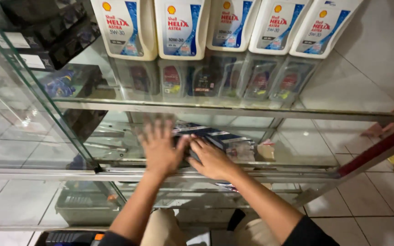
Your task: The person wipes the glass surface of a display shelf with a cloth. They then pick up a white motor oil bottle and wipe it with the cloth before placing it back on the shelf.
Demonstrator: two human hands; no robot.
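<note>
Both my hands reach into a glass display cabinet, onto its middle shelf (297, 150). My left hand (160, 148) lies flat, fingers spread and blurred, beside a dark blue and white box (210, 134). My right hand (211, 159) rests with curled fingers on the near end of that box; whether it grips the box is unclear. Several white oil jugs with blue labels (181, 27) stand in a row on the top glass shelf.
Small clear packets (247, 152) lie right of the box. Black boxes (46, 41) sit at the upper left behind a glass pane. A metal cabinet frame (46, 172) runs across the front. White floor tiles (370, 200) lie to the right, with a red bar (379, 146).
</note>
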